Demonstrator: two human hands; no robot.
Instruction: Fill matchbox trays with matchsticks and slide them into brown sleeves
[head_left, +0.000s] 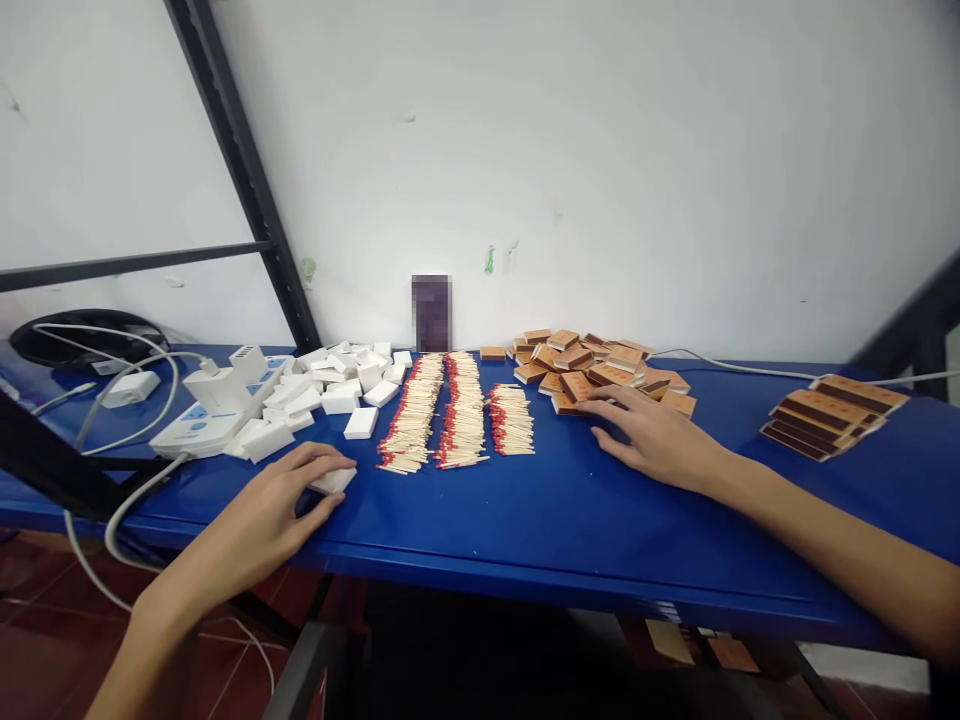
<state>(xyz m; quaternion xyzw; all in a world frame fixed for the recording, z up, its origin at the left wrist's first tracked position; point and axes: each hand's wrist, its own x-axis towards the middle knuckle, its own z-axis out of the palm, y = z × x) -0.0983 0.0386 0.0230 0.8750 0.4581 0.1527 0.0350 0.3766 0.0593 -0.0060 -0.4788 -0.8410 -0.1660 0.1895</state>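
Observation:
My left hand (292, 500) is closed around a white matchbox tray (334, 481) near the table's front edge, thumb on one side and fingers on the other. Behind it lies a heap of similar white trays (341, 400). On the right, my right hand (645, 430) reaches to the front of a pile of orange-brown matchbox sleeves (574, 358). Its fingers are apart, the fingertips touching or very close to a sleeve (576, 387); contact is hard to tell. Between the hands, red-tipped matchsticks (461, 415) lie in three columns, the right one shorter.
A stack of matchboxes (832, 415) sits far right on the blue table (525, 530). A power strip (217, 415) with plugs and white cables stands at left, beside a black metal frame (247, 170). One sleeve (493, 353) lies alone near the wall, by a blurred dark rectangle (432, 313).

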